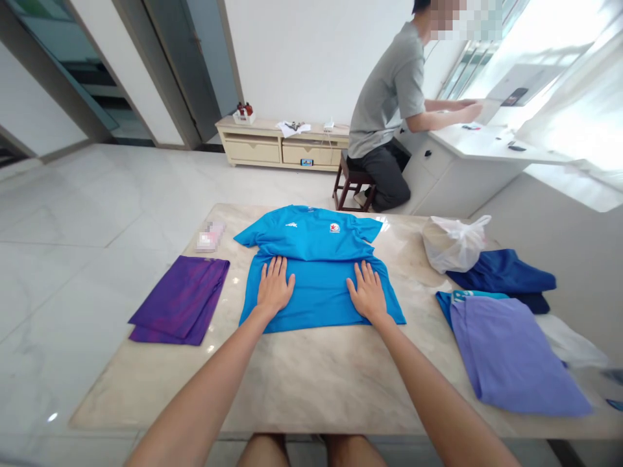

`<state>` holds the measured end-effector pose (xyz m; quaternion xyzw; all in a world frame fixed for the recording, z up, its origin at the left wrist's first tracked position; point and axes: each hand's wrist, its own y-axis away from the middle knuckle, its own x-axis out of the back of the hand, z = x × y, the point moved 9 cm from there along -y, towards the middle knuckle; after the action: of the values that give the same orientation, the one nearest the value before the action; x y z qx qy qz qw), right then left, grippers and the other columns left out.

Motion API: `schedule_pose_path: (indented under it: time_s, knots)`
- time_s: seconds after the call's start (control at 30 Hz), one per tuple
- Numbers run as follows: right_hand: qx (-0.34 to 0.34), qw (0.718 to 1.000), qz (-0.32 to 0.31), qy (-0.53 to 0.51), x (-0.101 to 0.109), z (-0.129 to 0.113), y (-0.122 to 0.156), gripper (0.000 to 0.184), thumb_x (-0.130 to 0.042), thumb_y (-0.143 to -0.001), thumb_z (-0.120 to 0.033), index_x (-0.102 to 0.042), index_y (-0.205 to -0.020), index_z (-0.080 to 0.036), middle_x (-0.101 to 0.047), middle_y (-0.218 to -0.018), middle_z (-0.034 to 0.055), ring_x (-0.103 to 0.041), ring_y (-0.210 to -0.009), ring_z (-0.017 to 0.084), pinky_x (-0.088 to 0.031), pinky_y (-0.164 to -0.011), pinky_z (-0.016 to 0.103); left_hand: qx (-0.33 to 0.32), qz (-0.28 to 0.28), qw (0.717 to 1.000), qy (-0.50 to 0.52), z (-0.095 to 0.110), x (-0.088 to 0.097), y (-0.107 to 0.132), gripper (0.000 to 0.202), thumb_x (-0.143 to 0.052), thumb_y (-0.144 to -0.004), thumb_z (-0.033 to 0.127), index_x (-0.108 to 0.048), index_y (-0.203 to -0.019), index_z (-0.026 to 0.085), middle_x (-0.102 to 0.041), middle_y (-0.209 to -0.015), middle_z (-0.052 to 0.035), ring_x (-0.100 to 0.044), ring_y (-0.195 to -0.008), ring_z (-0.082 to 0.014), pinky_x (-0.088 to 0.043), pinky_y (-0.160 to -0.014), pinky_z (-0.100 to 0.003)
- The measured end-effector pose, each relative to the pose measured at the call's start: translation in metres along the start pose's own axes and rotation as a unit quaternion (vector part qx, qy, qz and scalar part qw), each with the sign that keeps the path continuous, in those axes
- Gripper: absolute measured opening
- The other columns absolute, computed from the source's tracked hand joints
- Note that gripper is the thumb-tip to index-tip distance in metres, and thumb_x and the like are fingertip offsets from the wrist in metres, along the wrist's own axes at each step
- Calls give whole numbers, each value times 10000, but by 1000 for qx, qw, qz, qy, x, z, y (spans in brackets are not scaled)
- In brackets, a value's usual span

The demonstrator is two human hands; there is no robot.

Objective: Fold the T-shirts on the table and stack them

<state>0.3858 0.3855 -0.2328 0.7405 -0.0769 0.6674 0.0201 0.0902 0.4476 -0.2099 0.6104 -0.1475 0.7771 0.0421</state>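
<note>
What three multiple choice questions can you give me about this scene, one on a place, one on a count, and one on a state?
1. Where does the folded purple cloth lie relative to the blue T-shirt?
A. On top of it
B. To its left
C. To its right

2. How many hands rest on the T-shirt?
A. One
B. Three
C. Two

3. How is the other person positioned?
A. Seated
B. Standing
C. Lying down

1: B, the cloth lies apart, left of the T-shirt.
2: C, the left hand and right hand lie flat on it.
3: A, they sit on a wooden stool.
</note>
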Motion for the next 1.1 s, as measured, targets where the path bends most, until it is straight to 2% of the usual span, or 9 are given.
schedule_pose_path:
  time_s: [0.07,0.13,0.33,0.43,0.53,0.63,0.77,0.87,1.1]
  knots:
    - [-5,1000,0,-6,3,0,41,747,-238,-1154,-553,-298,-1772,-137,-152,-1847,141,-148,-1725,308,-166,-1393,511,11,9,1000,-1,-2,9,38,749,-379,-1100,475,-356,-1731,73,-271,-1829,-171,-224,-1713,-376,-211,-1396,-611]
    - [-7,1000,2,-16,8,-1,81,754,-242,-1152,-563,-298,-1772,-138,-134,-1849,144,-132,-1728,314,-172,-1391,518,23,13,1000,-2,-2,18,77,781,-397,-1095,502,-339,-1734,57,-234,-1834,-193,-183,-1718,-408,-210,-1389,-640]
    - [8,999,29,-26,14,-9,182,734,-287,-1152,-543,-373,-1741,-114,-206,-1828,192,-205,-1709,346,-220,-1372,540,13,7,1000,-10,1,26,175,773,-406,-1096,519,-402,-1706,44,-307,-1800,-236,-257,-1691,-441,-269,-1365,-644]
    - [19,998,50,-25,13,-9,214,747,-311,-1145,-570,-418,-1719,-104,-242,-1817,203,-229,-1701,357,-225,-1368,543,-6,27,999,-20,2,27,204,762,-404,-1102,529,-407,-1709,69,-327,-1801,-210,-263,-1693,-422,-283,-1367,-625]
    - [19,998,53,-27,14,-7,225,753,-329,-1136,-587,-440,-1709,-111,-275,-1809,195,-252,-1693,352,-226,-1368,543,-5,26,999,-29,1,28,212,759,-413,-1099,531,-413,-1708,78,-339,-1798,-200,-280,-1687,-420,-294,-1364,-627]
    - [8,999,39,-30,17,-5,210,751,-329,-1130,-585,-415,-1725,-135,-263,-1817,174,-246,-1696,346,-226,-1368,555,2,12,1000,-29,3,30,196,743,-417,-1096,521,-415,-1714,109,-346,-1799,-180,-289,-1685,-415,-295,-1366,-620]
    - [-5,999,24,-25,18,-5,157,758,-314,-1129,-592,-382,-1744,-153,-245,-1826,154,-227,-1704,336,-211,-1374,547,8,-5,1000,-29,4,26,145,732,-386,-1102,525,-422,-1715,127,-364,-1798,-156,-285,-1690,-400,-268,-1384,-585]
    - [-16,999,24,-21,13,-2,99,761,-307,-1130,-590,-376,-1746,-148,-246,-1825,159,-220,-1705,338,-199,-1377,543,9,-7,999,-30,3,16,89,735,-379,-1099,519,-430,-1709,112,-361,-1798,-166,-283,-1690,-406,-257,-1385,-591]
    - [-29,999,24,-21,-5,10,-48,788,-284,-1127,-609,-347,-1755,-137,-240,-1827,165,-200,-1708,350,-192,-1374,545,1,-2,1000,-28,-8,-17,-59,725,-394,-1089,510,-434,-1709,138,-349,-1806,-149,-283,-1691,-387,-261,-1380,-584]
